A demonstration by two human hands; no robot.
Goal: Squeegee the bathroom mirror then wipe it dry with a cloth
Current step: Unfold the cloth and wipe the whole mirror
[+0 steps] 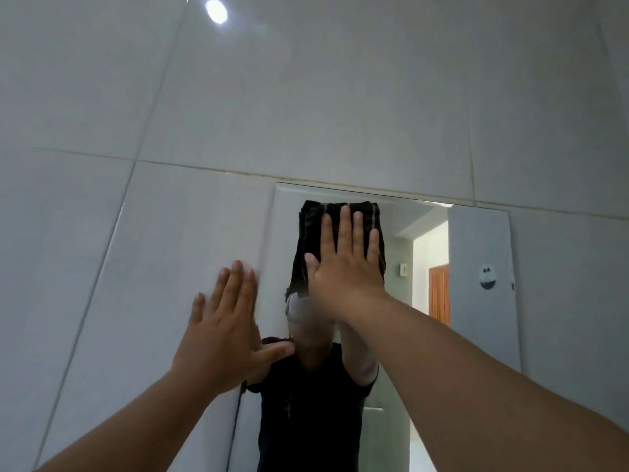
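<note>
The bathroom mirror (476,335) hangs on the tiled wall, its top edge a little above my hands. A dark folded cloth (306,233) with pale stripes lies flat against the upper left part of the glass. My right hand (343,264) presses the cloth to the mirror with the palm flat and the fingers spread upward. My left hand (224,325) rests flat and open on the wall tile beside the mirror's left edge, its thumb reaching over the glass. No squeegee is in view.
Large pale grey wall tiles (306,97) surround the mirror. The glass reflects a person in a dark shirt, a doorway with a wooden door (439,294), and a small round sticker (487,274) sits near the mirror's right edge.
</note>
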